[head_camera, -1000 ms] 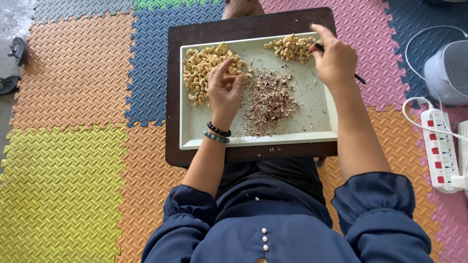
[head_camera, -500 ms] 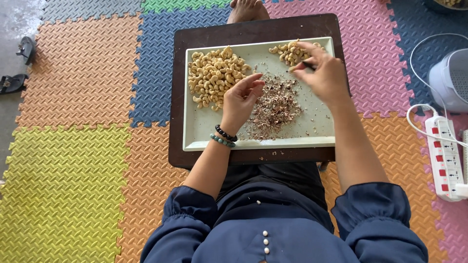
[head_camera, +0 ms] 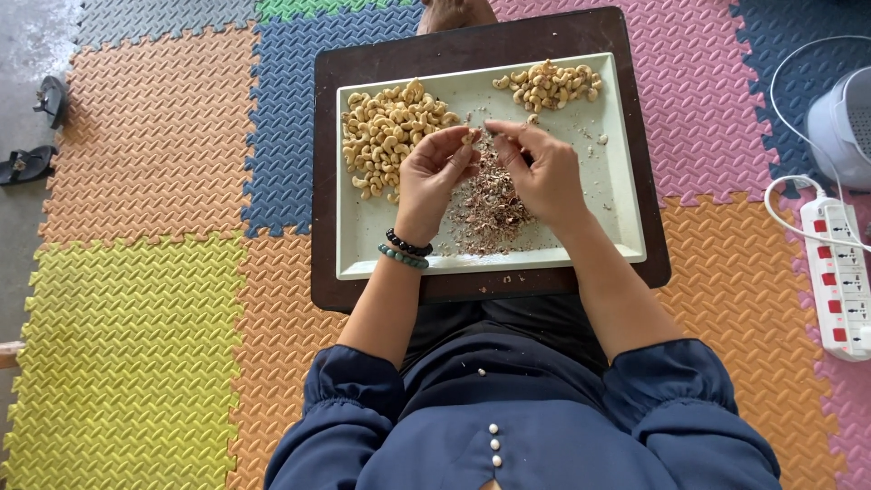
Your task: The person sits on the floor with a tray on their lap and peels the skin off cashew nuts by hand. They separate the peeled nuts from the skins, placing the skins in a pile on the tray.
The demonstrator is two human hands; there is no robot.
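Note:
A pale rectangular tray [head_camera: 617, 209] rests on a dark brown board [head_camera: 472, 45] over my lap. A big heap of cashew nuts [head_camera: 386, 136] lies at the tray's left, a smaller heap of cashews [head_camera: 549, 83] at its far right, and a pile of brown skins [head_camera: 485, 204] in the middle. My left hand [head_camera: 434, 177] pinches one cashew [head_camera: 468, 138] at its fingertips above the skins. My right hand [head_camera: 540, 168] is right beside it, fingers bent toward the same nut; whether a small tool is in it I cannot tell.
Coloured foam floor tiles [head_camera: 136, 181] surround the board. A white power strip [head_camera: 839, 272] with a cable lies at the right, next to a white appliance [head_camera: 844, 127]. Dark sandals [head_camera: 36, 136] sit at the far left. A bare foot [head_camera: 454, 11] shows beyond the board.
My left hand lifted off the big cashew heap with one nut. My right hand came back from the small heap at the far right, and both now meet over the skins.

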